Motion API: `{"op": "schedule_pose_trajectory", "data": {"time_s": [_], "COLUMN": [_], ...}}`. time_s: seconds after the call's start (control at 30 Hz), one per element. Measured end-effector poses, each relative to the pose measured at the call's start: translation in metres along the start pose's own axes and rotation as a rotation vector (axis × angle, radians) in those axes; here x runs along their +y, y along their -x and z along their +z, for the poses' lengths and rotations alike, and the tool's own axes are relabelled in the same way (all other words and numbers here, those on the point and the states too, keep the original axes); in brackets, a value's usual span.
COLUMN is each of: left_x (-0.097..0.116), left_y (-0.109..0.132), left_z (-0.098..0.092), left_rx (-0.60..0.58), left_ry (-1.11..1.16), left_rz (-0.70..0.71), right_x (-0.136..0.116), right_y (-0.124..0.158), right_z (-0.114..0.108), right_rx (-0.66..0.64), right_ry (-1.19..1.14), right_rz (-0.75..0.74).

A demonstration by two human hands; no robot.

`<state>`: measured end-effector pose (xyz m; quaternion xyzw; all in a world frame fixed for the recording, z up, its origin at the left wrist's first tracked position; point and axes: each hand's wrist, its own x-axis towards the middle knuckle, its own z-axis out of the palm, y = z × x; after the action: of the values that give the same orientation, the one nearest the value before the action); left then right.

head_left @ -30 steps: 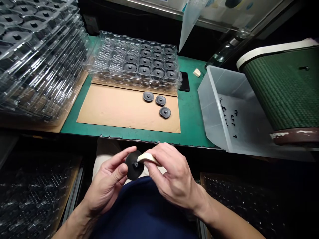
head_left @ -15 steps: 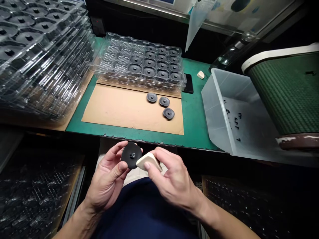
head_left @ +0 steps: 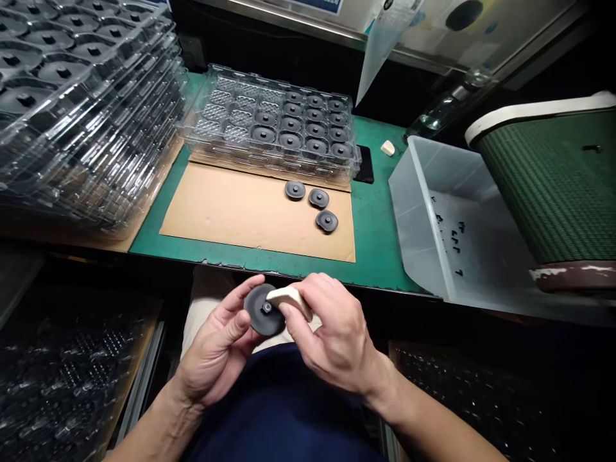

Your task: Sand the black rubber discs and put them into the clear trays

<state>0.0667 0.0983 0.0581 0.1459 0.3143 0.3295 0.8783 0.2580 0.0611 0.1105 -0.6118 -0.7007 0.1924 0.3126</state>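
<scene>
My left hand (head_left: 219, 346) grips a round black disc (head_left: 257, 319) with a small raised stud at its centre, by its left edge, stud side up. In my right hand (head_left: 332, 333) is a cream-coloured block (head_left: 289, 298), pinched between thumb and fingers. The block's tip lies over the disc's upper right part, close to the stud; whether it presses on the surface I cannot tell. Both hands are in front of the table edge, above my lap. Three similar black discs, one of them nearest the edge (head_left: 327, 221), lie on a cardboard sheet (head_left: 231, 208).
A clear plastic tray (head_left: 216, 144), partly filled with black discs, stands behind the cardboard. Stacked filled trays (head_left: 96, 141) rise at left. To the right are a translucent bin (head_left: 418, 218), a green mesh-sided object (head_left: 553, 186), a phone (head_left: 366, 165) and a small cream piece (head_left: 387, 148).
The disc has moved slightly right and down with my left hand. The block's tip has gone from the disc's right edge to over its face near the stud.
</scene>
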Motion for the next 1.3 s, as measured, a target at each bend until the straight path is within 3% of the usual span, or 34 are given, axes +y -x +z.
{"op": "schedule_pose_trajectory", "data": {"time_s": [0.07, 0.17, 0.27, 0.43, 0.5, 0.67, 0.9, 1.13, 1.23, 1.3], "left_x": [0.000, 0.001, 0.002, 0.004, 0.006, 0.009, 0.011, 0.002, 0.003, 0.005], "left_y": [-0.003, -0.004, -0.002, 0.005, 0.007, 0.011, 0.009, 0.009, 0.009, 0.009], "left_z": [0.000, 0.001, 0.002, 0.004, 0.004, -0.004, -0.005, -0.010, -0.010, -0.009], "left_rx": [0.070, 0.100, 0.092, 0.102, 0.098, 0.042, -0.187, -0.210, -0.272, -0.249], "left_ry": [-0.065, -0.157, -0.178, -0.169, -0.163, -0.145, -0.130, -0.010, 0.009, 0.044], "left_rz": [0.147, 0.287, 0.301, 0.292, 0.281, 0.098, -0.190, -0.407, -0.440, -0.363], "right_x": [-0.004, -0.008, -0.007, -0.007, -0.005, 0.005, 0.007, 0.008, 0.007, 0.007], "right_y": [0.004, 0.008, 0.006, 0.001, 0.001, -0.002, -0.003, -0.007, -0.009, -0.008], "right_z": [0.004, 0.008, 0.007, 0.002, 0.001, -0.006, -0.010, -0.014, -0.016, -0.015], "right_rx": [-0.023, -0.060, 0.022, -0.076, -0.049, -0.095, -0.183, -0.240, -0.280, -0.260], "right_ry": [-0.092, -0.170, -0.084, -0.199, -0.165, -0.044, -0.012, -0.057, -0.064, -0.026], "right_rz": [0.161, 0.189, 0.137, 0.059, 0.044, -0.021, -0.196, -0.364, -0.454, -0.450]}}
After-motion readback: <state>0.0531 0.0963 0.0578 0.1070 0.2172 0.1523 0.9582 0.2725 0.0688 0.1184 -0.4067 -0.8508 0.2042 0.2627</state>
